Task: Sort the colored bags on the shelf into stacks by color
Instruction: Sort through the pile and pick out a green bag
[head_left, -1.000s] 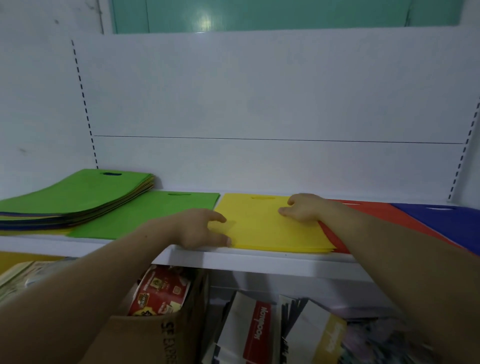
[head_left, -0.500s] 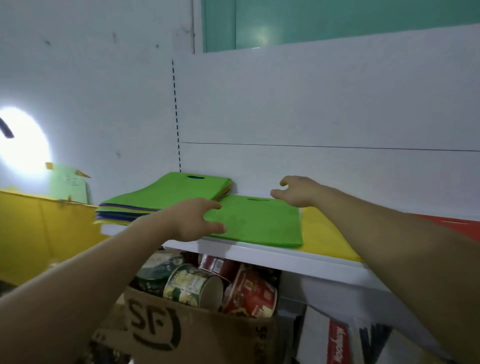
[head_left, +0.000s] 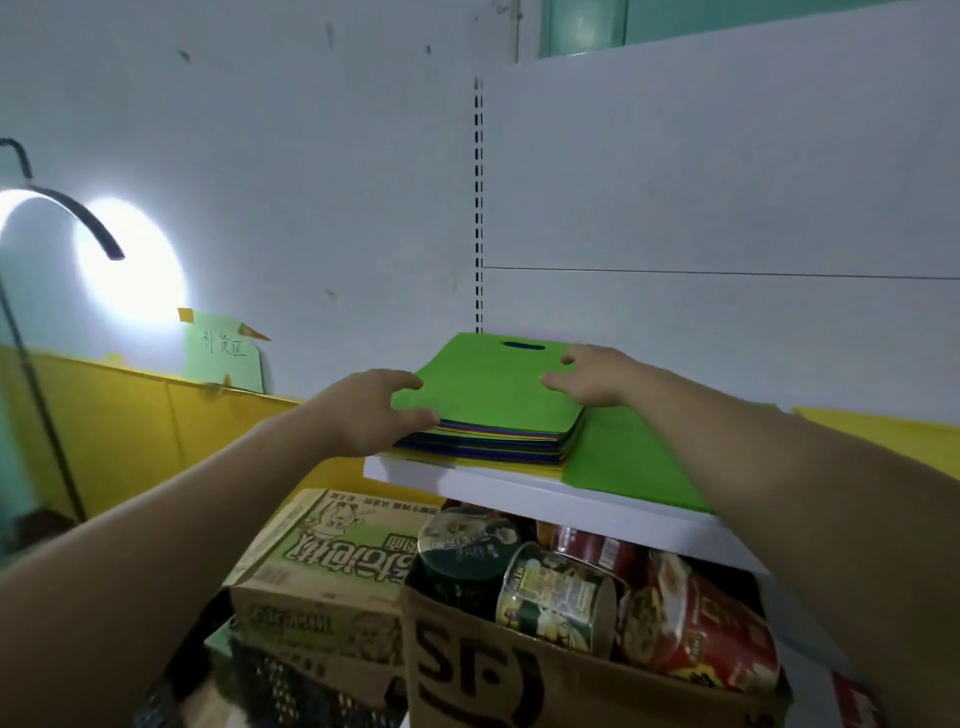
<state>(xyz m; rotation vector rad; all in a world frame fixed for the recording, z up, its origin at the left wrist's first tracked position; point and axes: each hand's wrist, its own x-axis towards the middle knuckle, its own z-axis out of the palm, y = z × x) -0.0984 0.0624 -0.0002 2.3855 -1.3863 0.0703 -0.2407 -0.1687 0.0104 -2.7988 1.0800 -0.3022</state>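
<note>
On shelf at left end: mixed stack, green bag on top. Pinched at left edge by left grip (finger over, thumb at the edge); touched at right by right grip, fingers loose, holding nothing. Just beside, rightwards: green pile, then yellow pile.

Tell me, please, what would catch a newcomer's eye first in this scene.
The bright green bag tops a multicoloured stack at the left end of the shelf, with the left hand at its left edge and the right hand resting on top. A flat green stack lies just right of it, and a white glare flares at far left.
</note>
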